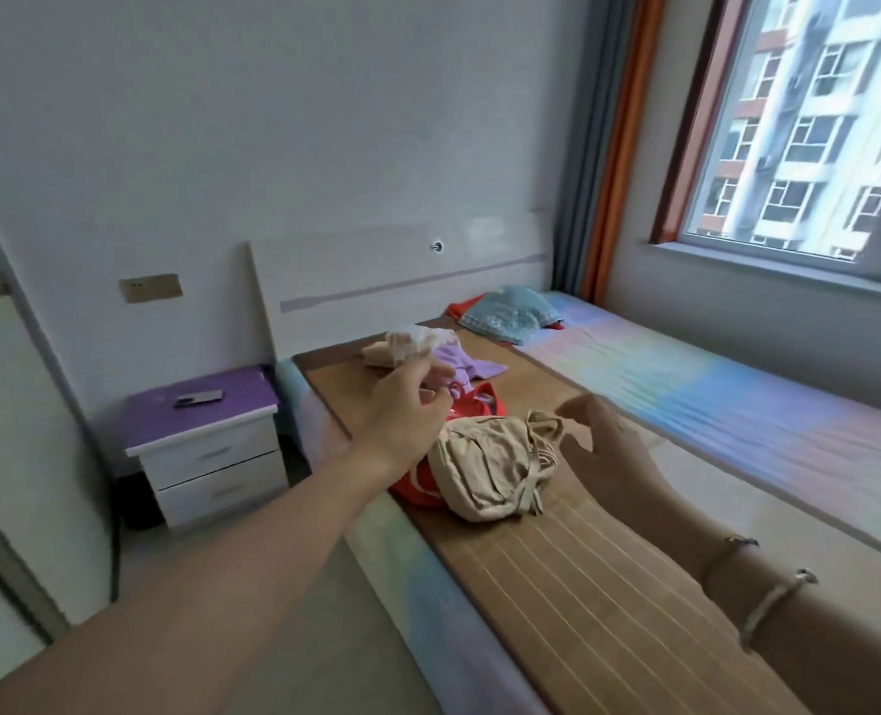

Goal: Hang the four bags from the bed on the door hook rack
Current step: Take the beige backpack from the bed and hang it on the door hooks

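Although none of the four bags had yet left the bed [737, 405], both arms were stretched out over the pile on the bamboo mat [608, 585], which suggests the first pick-up was just beginning. The left hand [407, 405] hovered above the red bag [479, 399], its fingers loosely curled and its fingertips close to what looked like a thin red handle — whether it had caught that loop or merely reached for it, I could not tell. The right hand [598, 441] sat just beside the beige bag [490, 467], fingers bent near the bag's bunched straps but not visibly closed on them; it held nothing that could be made out. The beige bag lay crumpled on top of the red one, so it probably had to come away first. Farther up the mat, near the headboard [376, 281], lay a purple bag [467, 361] and, touching it, a pale patterned bag [412, 345] — both apart from the hands. A purple-topped nightstand [206, 436] stood left of the bed with a phone [198, 398] on it. The door hook rack was not in view, so every bag would need carrying away from here.
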`<state>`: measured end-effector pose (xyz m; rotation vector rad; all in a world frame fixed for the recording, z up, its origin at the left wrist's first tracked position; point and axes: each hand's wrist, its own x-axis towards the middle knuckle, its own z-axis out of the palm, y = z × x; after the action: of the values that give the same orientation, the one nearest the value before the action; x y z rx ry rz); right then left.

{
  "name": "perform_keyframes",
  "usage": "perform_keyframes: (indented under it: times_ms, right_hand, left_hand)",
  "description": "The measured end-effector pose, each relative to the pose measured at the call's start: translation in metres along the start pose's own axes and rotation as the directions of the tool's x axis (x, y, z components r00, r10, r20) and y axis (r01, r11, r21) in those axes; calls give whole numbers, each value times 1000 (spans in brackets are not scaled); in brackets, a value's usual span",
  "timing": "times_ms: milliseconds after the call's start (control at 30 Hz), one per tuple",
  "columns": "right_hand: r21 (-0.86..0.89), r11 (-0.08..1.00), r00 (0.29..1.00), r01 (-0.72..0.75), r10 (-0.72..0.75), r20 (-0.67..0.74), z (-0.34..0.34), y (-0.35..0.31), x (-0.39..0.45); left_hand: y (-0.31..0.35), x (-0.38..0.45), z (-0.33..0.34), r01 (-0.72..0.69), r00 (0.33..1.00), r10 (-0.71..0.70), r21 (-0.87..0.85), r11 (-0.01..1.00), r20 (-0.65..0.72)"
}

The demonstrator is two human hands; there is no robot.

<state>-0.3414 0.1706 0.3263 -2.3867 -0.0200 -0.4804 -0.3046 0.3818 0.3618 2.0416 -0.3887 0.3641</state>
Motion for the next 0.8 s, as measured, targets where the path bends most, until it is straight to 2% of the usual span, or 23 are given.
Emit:
perform_keyframes:
  times_ms: [267, 400, 633, 800]
  right_hand:
    - [-36, 985, 985, -171, 171, 1, 41, 74, 72]
    - [-78, 968, 969, -237, 241, 51, 62, 121, 127]
    - [19, 921, 917, -390, 386, 99, 92, 180, 249]
    - [96, 866, 869, -490, 476, 138, 144, 214, 332]
  left_hand:
    - [-80, 86, 87, 136, 973, -122, -60, 989, 194]
    - [-120, 140, 126, 212, 961, -191, -87, 973, 201]
    - [-174, 252, 166, 284, 948, -274, -42, 958, 163]
    - [-227, 322, 193, 333, 925, -327, -1, 943, 194]
